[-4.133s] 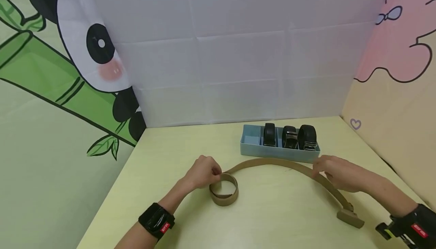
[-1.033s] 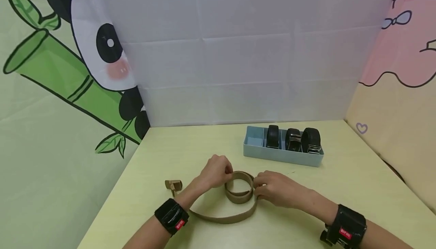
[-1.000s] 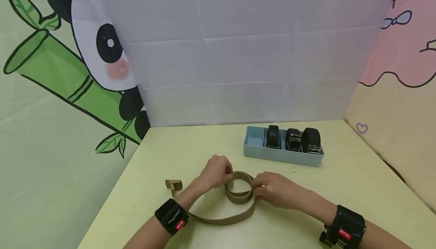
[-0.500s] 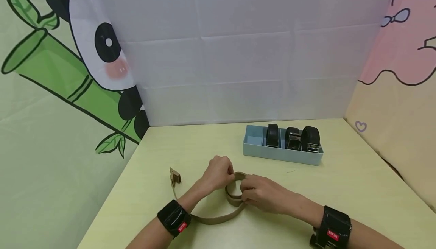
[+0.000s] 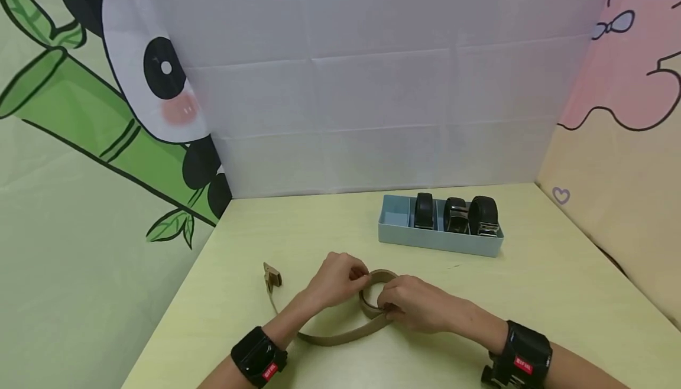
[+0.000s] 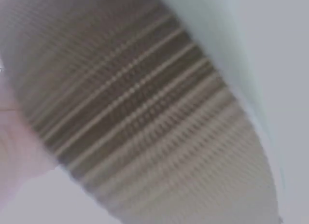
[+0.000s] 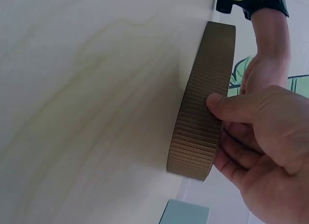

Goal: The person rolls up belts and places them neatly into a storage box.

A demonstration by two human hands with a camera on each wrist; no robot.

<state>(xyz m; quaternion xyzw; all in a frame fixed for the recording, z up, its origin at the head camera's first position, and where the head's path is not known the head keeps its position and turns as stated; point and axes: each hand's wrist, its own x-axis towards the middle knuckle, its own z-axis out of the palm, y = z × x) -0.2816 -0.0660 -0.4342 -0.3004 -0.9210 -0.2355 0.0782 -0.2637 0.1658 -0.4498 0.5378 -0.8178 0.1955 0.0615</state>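
A tan webbing belt (image 5: 343, 338) lies partly wound into a coil between the two hands, its ribbed weave filling the left wrist view. The loose length sweeps left beneath the left forearm to a metal-and-webbing buckle end (image 5: 273, 276). My left hand (image 5: 337, 279) pinches the coil's left rim with thumb and fingertips. On the other side my right hand (image 5: 417, 303) grips the coil where the loose strip joins it. In the right wrist view, the thumb of the right hand (image 7: 275, 137) presses the strap's outer face, with curled fingers behind it.
Behind the hands stands a blue divided box (image 5: 438, 241) holding three rolled black belts (image 5: 483, 214); its leftmost compartment is bare. The pale table (image 5: 298, 223) meets a white cloth backdrop (image 5: 372, 111) at the back and printed panels at both sides.
Since the earliest frame, the buckle end has gone from far right to the left, and my right hand has come in to the coil. Lately the left hand and coil shifted slightly right.
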